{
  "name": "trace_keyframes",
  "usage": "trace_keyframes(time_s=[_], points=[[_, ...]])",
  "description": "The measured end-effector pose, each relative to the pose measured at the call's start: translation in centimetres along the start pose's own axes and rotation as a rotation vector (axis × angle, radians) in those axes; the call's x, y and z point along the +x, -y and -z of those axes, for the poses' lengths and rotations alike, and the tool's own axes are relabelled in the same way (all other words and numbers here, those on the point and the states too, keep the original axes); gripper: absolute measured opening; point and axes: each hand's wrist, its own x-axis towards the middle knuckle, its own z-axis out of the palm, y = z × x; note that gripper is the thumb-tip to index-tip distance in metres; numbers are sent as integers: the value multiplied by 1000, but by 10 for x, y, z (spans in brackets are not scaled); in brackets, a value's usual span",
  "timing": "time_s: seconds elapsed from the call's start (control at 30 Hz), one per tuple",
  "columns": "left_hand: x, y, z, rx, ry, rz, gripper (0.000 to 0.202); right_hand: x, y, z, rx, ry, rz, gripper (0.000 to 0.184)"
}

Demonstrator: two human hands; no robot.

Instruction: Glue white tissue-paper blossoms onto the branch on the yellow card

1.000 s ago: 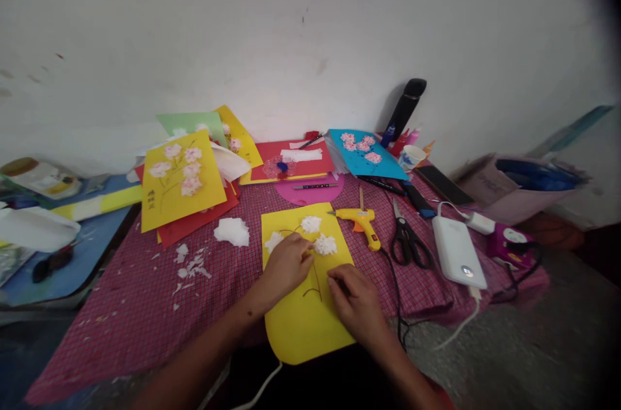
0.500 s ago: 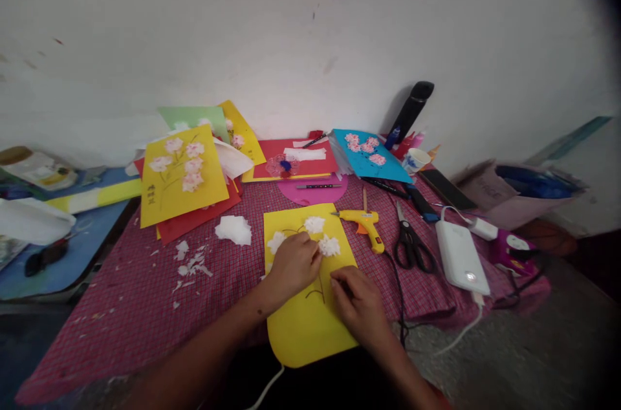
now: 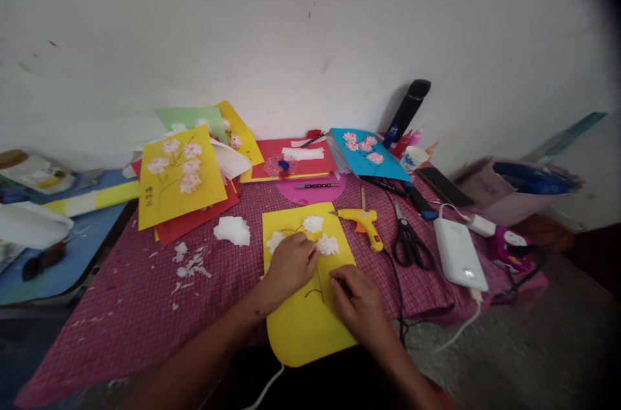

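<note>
A yellow sheet of card (image 3: 310,335) lies in front of me with dark branch lines drawn on it. White tissue-paper flowers (image 3: 313,224) sit on its upper half. My left hand (image 3: 294,261) is closed over the card just below the flowers; its fingertips are turned away, hiding what they pinch or press. At the card's right side, my right hand (image 3: 359,300) rests with curled fingers, thumb close to the index finger. Whether anything small is between them cannot be seen. A yellow glue gun (image 3: 361,222) lies by the card's upper right corner, its nozzle touching or over the edge.
Black scissors (image 3: 410,245) and a white power bank (image 3: 460,255) with cables lie to the right. Left of the card are a white paper piece (image 3: 231,230) and torn scraps (image 3: 194,268). Finished-looking flower cards (image 3: 182,177) and a blue card (image 3: 369,154) stand behind, near the wall.
Both hands keep nearly the same place and pose over the card. The whole view has shifted very slightly; no object has visibly moved.
</note>
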Motion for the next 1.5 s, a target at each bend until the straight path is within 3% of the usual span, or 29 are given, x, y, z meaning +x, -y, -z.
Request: trace_keyframes(time_s=[0.3,0.7,0.93,1.27,1.5], points=[[0,-2,10,119,-24,49,18,1,0,0,-7,0,-11,10],[0,1,5,16,10,-42,24,1,0,-1,-14,-7,-7,10],[0,2,11,38,-15,12,22,1,0,0,-20,-3,-4,10],[-3,-1,9,32,26,-73,19,0,-2,-1,9,0,-8,10],[-2,0,14,-7,24,-45,19,0,0,-1,5,-10,-3,10]])
